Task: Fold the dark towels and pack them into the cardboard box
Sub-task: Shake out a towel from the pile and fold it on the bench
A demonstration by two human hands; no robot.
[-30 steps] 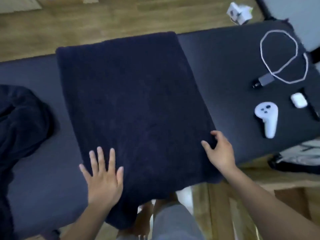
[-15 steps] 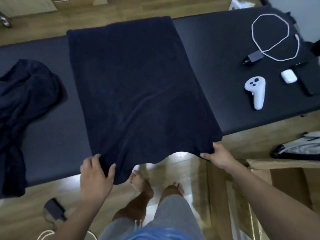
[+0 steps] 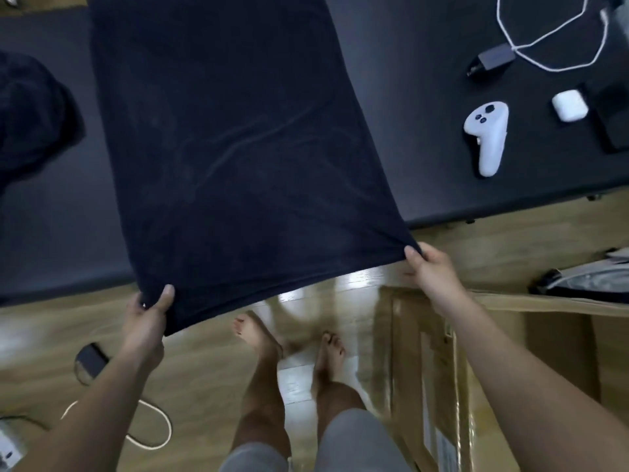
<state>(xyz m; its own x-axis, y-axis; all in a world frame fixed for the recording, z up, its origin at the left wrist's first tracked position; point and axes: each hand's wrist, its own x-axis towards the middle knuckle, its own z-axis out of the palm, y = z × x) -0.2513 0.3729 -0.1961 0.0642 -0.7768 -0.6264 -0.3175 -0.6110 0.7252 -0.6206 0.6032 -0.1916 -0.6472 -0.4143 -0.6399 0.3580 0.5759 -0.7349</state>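
Towel: dark towel [image 3: 231,137] spread over the table [image 3: 408,107], near edge lifted clear of the table edge.
Left hand: left hand [image 3: 146,315] pinched on the near-left corner.
Right hand: right hand [image 3: 430,267] pinched on the near-right corner; hands held well apart, edge taut.
Box: cardboard box [image 3: 493,352] on the floor, right of the table's near edge.
Spare towel: second towel [image 3: 30,114] bunched at the table's left end.
Step, judged: near edge is carried to the far edge.
Advice: corners kept level, tension kept even, edges matched before pressing flat.

On my table [image 3: 408,97] sit a white controller [image 3: 487,137], a small white case [image 3: 569,105], and a charger [image 3: 492,61] with its looped white cable [image 3: 551,32].
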